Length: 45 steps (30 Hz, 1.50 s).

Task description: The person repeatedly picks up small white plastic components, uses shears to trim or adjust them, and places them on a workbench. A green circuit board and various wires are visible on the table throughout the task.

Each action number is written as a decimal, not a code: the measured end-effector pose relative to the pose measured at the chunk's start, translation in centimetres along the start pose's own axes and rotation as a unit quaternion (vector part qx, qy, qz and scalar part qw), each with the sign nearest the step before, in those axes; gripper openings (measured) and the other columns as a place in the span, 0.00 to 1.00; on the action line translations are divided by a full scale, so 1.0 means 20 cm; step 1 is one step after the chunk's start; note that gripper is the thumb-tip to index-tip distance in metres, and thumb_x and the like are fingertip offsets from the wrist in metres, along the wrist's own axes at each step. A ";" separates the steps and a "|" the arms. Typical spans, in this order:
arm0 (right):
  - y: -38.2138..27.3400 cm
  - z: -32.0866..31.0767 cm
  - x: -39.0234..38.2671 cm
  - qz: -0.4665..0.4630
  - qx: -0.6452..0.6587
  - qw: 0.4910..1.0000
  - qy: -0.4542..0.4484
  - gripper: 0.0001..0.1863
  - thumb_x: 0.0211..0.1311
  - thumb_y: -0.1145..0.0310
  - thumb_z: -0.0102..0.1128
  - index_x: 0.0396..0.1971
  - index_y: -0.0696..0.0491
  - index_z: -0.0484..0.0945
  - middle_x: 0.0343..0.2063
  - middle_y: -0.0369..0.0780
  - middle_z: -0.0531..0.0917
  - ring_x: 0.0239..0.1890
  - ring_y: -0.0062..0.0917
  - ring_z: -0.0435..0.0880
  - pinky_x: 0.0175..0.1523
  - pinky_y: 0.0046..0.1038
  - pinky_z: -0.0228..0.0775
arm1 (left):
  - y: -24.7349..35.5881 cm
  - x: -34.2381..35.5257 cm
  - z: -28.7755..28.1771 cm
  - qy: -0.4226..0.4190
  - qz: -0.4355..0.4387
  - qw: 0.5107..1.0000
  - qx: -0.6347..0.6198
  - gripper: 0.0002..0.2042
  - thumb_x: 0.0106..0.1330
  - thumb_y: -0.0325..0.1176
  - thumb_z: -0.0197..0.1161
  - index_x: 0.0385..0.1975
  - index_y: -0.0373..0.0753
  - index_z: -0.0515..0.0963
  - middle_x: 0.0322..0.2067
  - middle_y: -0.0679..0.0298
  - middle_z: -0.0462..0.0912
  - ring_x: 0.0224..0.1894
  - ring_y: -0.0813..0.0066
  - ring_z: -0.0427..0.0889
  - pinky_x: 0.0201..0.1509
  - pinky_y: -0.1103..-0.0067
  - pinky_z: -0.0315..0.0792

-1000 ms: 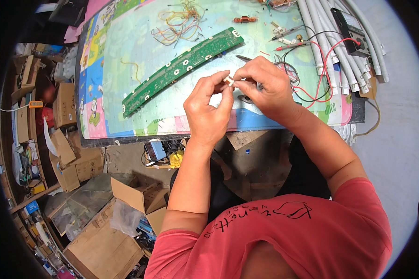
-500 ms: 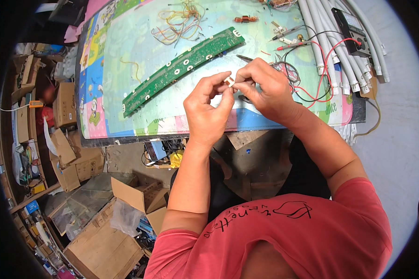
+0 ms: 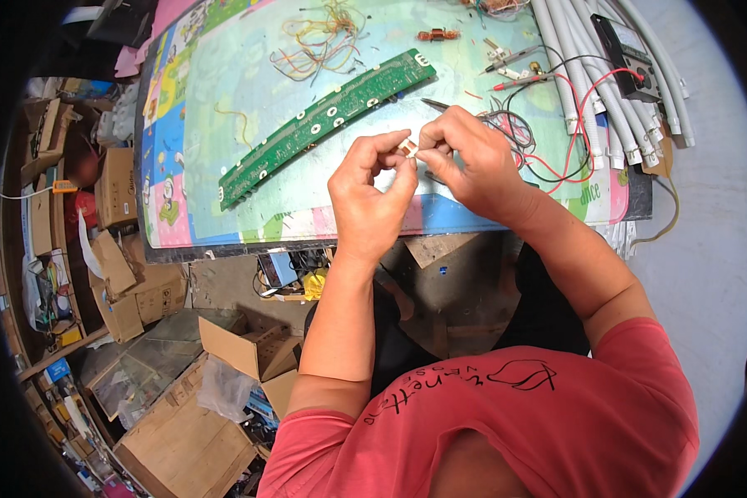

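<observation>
Between the fingertips of both hands, above the table's near part, is a small white bobbin-like piece (image 3: 408,148) with a copper-coloured middle. My left hand (image 3: 368,184) pinches it between thumb and index finger. From the other side my right hand (image 3: 471,166) is closed, its thumb and index fingertips at the piece's right end. Whether a fine wire runs between the fingers is too small to tell. A long green circuit board (image 3: 328,120) lies slantwise just beyond my left hand. The dark tip of a tool (image 3: 434,104) shows beyond my right hand.
A tangle of thin coloured wires (image 3: 322,40) and a copper-wound coil (image 3: 438,35) lie at the back. To the right are test probes (image 3: 515,58), a black meter (image 3: 627,54) and several white tubes (image 3: 563,66). Open cardboard boxes (image 3: 183,423) stand on the floor at left.
The small white piece has turned slightly between the fingertips, and my right fingers have shifted a little. Everything else stays in place.
</observation>
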State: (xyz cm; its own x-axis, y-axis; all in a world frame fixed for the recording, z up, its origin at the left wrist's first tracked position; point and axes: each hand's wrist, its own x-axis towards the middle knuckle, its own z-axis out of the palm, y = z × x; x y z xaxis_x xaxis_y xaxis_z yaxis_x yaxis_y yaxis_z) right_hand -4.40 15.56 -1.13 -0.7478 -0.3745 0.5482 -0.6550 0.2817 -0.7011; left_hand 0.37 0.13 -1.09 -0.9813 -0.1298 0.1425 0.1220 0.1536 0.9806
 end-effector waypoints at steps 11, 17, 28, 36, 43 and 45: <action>0.01 0.01 0.00 0.017 0.038 0.999 -0.004 0.07 0.50 0.78 0.63 0.29 0.57 0.73 0.24 0.39 0.75 0.22 0.26 0.78 0.26 0.25 0.69 | 0.03 0.01 0.00 0.005 -0.043 0.998 -0.035 0.11 0.56 0.21 0.64 0.39 0.31 0.77 0.31 0.70 0.77 0.32 0.86 0.72 0.40 0.86 0.68; 0.01 0.01 -0.01 0.034 0.047 0.998 -0.007 0.07 0.53 0.76 0.61 0.32 0.57 0.74 0.27 0.39 0.76 0.24 0.25 0.80 0.27 0.23 0.71 | -0.01 0.01 0.01 0.030 -0.026 0.999 0.018 0.10 0.54 0.19 0.62 0.37 0.31 0.77 0.26 0.68 0.76 0.25 0.87 0.71 0.32 0.86 0.70; 0.01 0.02 -0.01 0.221 0.202 0.953 -0.056 0.11 0.55 0.71 0.63 0.35 0.60 0.75 0.27 0.39 0.81 0.27 0.16 0.79 0.33 0.21 0.72 | -0.02 0.00 0.02 0.036 -0.010 0.999 0.032 0.10 0.54 0.19 0.60 0.37 0.30 0.78 0.29 0.64 0.78 0.26 0.85 0.73 0.33 0.85 0.71; 0.01 0.02 -0.01 0.230 0.207 0.949 -0.056 0.11 0.56 0.70 0.63 0.35 0.60 0.75 0.23 0.36 0.80 0.24 0.13 0.76 0.30 0.18 0.69 | -0.02 0.00 0.01 0.025 -0.030 0.999 0.004 0.07 0.63 0.22 0.58 0.39 0.29 0.77 0.30 0.65 0.80 0.28 0.83 0.75 0.33 0.85 0.71; 0.00 0.01 0.00 0.232 0.200 0.950 -0.057 0.11 0.56 0.69 0.63 0.35 0.59 0.75 0.22 0.34 0.79 0.23 0.11 0.75 0.29 0.17 0.68 | 0.03 0.00 0.01 0.024 -0.062 0.996 -0.053 0.05 0.65 0.22 0.57 0.36 0.28 0.76 0.28 0.63 0.80 0.27 0.80 0.77 0.31 0.84 0.73; 0.00 0.01 0.00 0.228 0.198 0.951 -0.061 0.11 0.56 0.69 0.63 0.35 0.59 0.76 0.22 0.34 0.79 0.23 0.11 0.75 0.29 0.16 0.67 | 0.03 0.00 0.00 0.020 -0.072 0.996 -0.051 0.05 0.65 0.22 0.56 0.36 0.27 0.76 0.28 0.62 0.80 0.27 0.80 0.78 0.31 0.84 0.73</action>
State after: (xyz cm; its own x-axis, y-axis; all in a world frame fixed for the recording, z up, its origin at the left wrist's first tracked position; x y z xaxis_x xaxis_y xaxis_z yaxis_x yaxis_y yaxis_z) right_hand -4.28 15.37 -1.19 -0.9106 -0.3993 0.1064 -0.1557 0.0930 -0.9834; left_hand 0.44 0.32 -0.44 -0.9833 -0.1821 0.0030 -0.0027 0.0311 0.9995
